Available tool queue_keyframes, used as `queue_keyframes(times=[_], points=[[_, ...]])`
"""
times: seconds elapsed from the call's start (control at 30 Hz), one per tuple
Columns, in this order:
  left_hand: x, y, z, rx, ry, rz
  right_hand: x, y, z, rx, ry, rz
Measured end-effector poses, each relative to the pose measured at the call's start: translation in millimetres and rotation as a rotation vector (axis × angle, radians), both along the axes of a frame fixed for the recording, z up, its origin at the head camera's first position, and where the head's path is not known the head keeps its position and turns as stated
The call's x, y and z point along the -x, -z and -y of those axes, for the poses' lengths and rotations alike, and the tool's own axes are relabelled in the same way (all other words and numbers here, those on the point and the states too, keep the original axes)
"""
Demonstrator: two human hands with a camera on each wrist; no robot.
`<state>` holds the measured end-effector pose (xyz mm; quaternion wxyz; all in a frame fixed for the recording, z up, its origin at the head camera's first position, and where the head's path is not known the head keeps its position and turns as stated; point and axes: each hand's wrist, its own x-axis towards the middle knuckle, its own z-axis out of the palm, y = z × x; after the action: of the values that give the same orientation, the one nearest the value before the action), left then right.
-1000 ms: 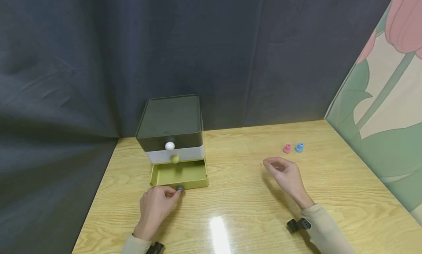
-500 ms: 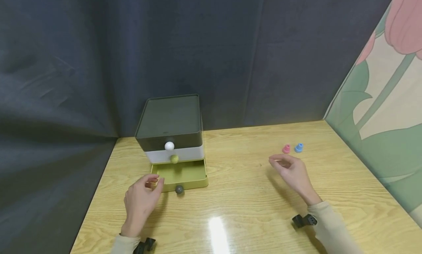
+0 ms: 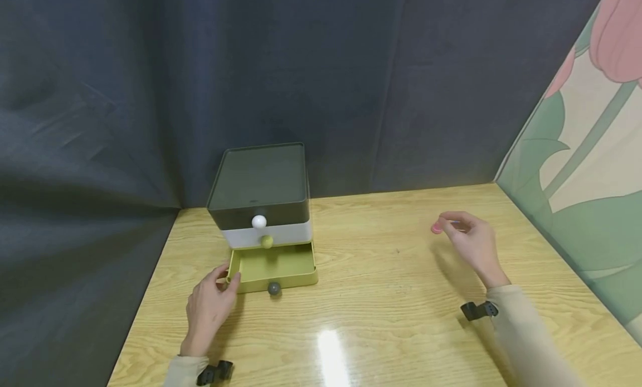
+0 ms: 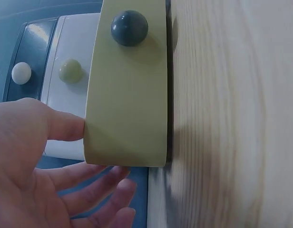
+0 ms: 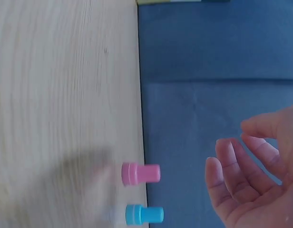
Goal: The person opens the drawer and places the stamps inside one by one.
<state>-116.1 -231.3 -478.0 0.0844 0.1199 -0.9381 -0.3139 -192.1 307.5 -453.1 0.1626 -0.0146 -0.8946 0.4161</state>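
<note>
Two hands are out over the counter (image 3: 381, 298): left hand (image 3: 208, 309), fingers loosely spread, touches the open bottom drawer (image 3: 273, 267) at its 9 o'clock corner; right hand (image 3: 471, 239), relaxed and holding nothing, hovers just beside the pink peg (image 5: 140, 173) and blue peg (image 5: 144, 214), at the drawer's 3 o'clock

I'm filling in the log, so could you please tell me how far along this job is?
Done: the bottom drawer stands open, the left hand touching its corner. In hand: the right hand reaches over the pink piece and blue piece, gripping neither. Left: both remain on the table.
</note>
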Motion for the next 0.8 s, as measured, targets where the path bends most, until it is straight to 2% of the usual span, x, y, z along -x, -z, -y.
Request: queue_keyframes(times=[0.1, 0.33, 0.57, 0.8], points=[[0.4, -1.6, 2.0, -0.001, -0.006, 0.018, 7.8, 0.7, -7.1, -0.013, 0.017, 0.009], [1.6, -2.2, 4.2, -0.006, -0.017, 0.000, 21.5, 9.5, -14.4, -0.059, 0.014, 0.020], [3.5, -0.1, 6.0, -0.012, -0.023, -0.012, 32.3, 21.7, -17.5, -0.091, -0.027, 0.150], [5.6, 2.6, 7.2, -0.052, 0.052, -0.060, 37.1, 31.9, -19.9, -0.091, -0.046, 0.196]])
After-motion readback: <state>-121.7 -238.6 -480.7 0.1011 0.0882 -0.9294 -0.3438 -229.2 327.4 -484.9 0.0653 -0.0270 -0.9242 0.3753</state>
